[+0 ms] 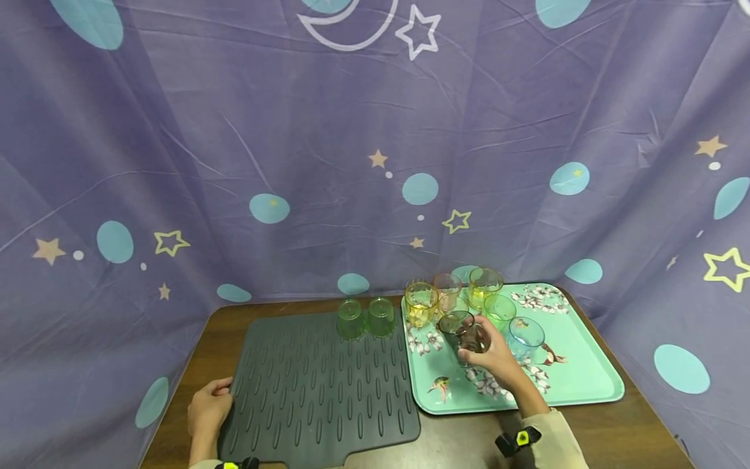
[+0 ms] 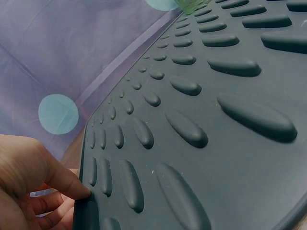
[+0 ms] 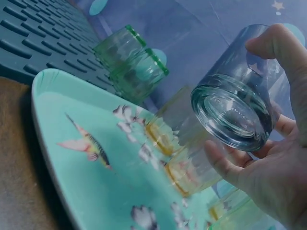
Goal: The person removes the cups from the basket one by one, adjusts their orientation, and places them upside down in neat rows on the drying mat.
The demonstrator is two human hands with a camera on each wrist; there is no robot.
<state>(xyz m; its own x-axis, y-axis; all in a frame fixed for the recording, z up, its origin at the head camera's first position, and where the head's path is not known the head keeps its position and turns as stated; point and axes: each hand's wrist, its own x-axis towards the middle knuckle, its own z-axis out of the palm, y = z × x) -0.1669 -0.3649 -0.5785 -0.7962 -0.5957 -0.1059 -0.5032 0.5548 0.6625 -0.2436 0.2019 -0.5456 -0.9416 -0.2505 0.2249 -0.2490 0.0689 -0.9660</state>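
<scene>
My right hand (image 1: pixel 498 357) holds a smoky grey glass (image 1: pixel 457 324) above the left part of a mint-green tray (image 1: pixel 586 371). In the right wrist view the glass's thick base (image 3: pixel 232 112) faces the camera, with thumb and fingers curled round its side. My left hand (image 1: pixel 209 407) pinches the left edge of a dark grey drying mat (image 1: pixel 305 397); in the left wrist view the thumb (image 2: pixel 72 184) presses on the rim and the other fingers are curled beside it, partly hidden. Two green glasses (image 1: pixel 351 320) stand upside down at the mat's far right corner.
On the tray stand an amber glass (image 1: pixel 421 305), a pink glass (image 1: pixel 448 291), a yellow glass (image 1: pixel 485 286), a green glass (image 1: pixel 500 311) and a blue glass (image 1: pixel 525 337). The tray's left edge meets the mat. A purple curtain (image 1: pixel 328 247) hangs behind the wooden table (image 1: pixel 638 430).
</scene>
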